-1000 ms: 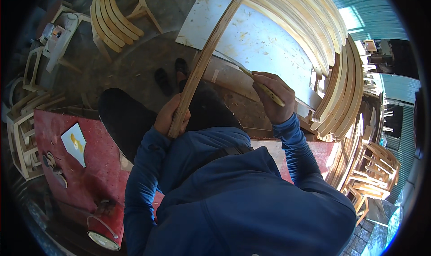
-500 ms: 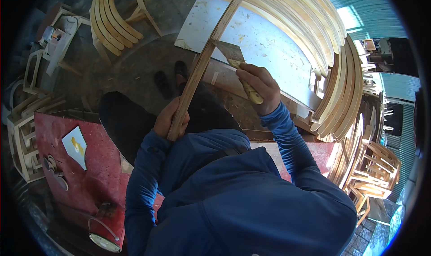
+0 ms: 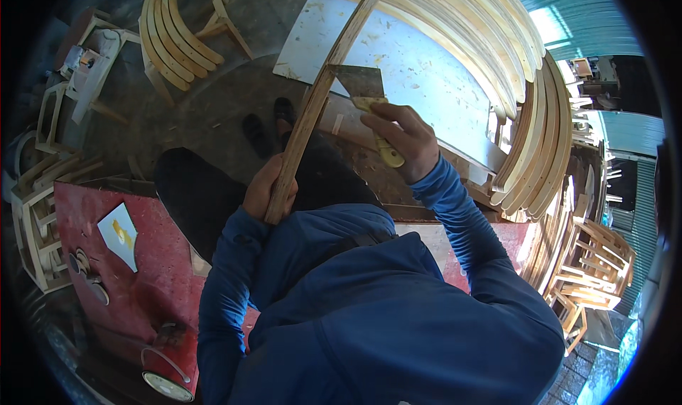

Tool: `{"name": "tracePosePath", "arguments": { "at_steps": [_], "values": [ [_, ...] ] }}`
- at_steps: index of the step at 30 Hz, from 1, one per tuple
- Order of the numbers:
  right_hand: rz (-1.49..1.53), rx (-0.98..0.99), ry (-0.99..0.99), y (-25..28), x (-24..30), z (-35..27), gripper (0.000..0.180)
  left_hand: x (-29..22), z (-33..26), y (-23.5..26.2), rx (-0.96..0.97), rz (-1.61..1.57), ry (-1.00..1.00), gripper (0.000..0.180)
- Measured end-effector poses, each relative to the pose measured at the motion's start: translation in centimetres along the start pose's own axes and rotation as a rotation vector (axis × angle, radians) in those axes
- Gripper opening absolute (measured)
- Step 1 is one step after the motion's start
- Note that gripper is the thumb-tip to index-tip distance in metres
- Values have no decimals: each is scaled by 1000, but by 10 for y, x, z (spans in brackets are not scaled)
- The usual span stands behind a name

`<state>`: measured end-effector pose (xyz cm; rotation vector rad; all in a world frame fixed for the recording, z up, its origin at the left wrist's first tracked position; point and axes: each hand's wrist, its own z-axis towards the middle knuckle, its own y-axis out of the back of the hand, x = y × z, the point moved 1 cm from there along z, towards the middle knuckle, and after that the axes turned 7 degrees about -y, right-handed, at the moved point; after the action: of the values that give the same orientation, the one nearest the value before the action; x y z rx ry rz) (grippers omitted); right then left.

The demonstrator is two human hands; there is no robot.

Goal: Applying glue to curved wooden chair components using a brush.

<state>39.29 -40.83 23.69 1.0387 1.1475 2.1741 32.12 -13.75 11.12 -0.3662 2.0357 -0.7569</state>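
My left hand [image 3: 267,189] is wrapped round the near end of a long, slightly curved wooden strip [image 3: 310,116], which slants up and away to the right. In my right hand [image 3: 410,141] is a putty knife [image 3: 363,85] with a yellowish handle and a wide, flat blade. One corner of the blade meets the edge of the strip, about midway along its visible length. The far end of the strip runs past the top of the picture.
A white, stained board [image 3: 426,71] lies ahead, with stacked curved wooden pieces [image 3: 469,21] over its far side. At left a red surface [image 3: 167,249] carries a white sheet with a yellow smear [image 3: 119,236] and a red pail [image 3: 170,362]. Wooden chair frames [image 3: 590,266] stand at right.
The putty knife has shifted slightly left and its blade has turned, showing more of its flat face. My right fingers have moved on the handle. My left hand keeps its hold.
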Motion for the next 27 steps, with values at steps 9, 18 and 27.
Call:
{"name": "tracePosePath", "arguments": {
  "at_steps": [9, 18, 27],
  "values": [
    [52, 148, 79, 1, 31, -22, 45, 0, -1, 1, -30, -14, 4, 58],
    [-126, 289, 131, -20, 24, -42, 48, 2, 2, 2, -15, -11, -4, 57],
    [624, -11, -647, 8, -3, -2, 25, 0, -1, 3, -15, 8, -17, 58]
  ]
}}
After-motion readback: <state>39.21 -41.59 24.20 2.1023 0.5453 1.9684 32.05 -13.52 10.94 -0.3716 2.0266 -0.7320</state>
